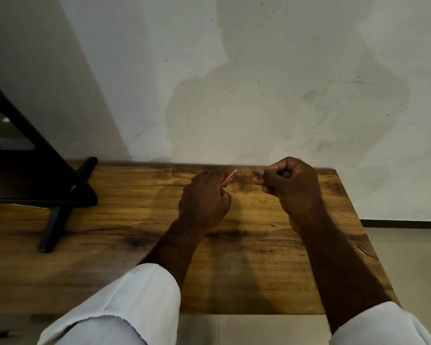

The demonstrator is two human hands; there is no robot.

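My left hand (204, 197) grips a thin pink stick-like object (230, 177) with a pale tip that points up and to the right. My right hand (289, 185) is held a little to the right of that tip, its fingers curled and thumb and forefinger pinched together. Whether something small sits in that pinch is too small to tell. Both hands hover over the far part of a wooden table (139, 245). The two hands do not touch each other.
A black screen on a black stand (52, 225) occupies the table's left side. A white wall (259, 83) rises right behind the table. The table's right edge drops to a tiled floor (408, 257). A tiny crumb (273, 224) lies on the wood near my right wrist.
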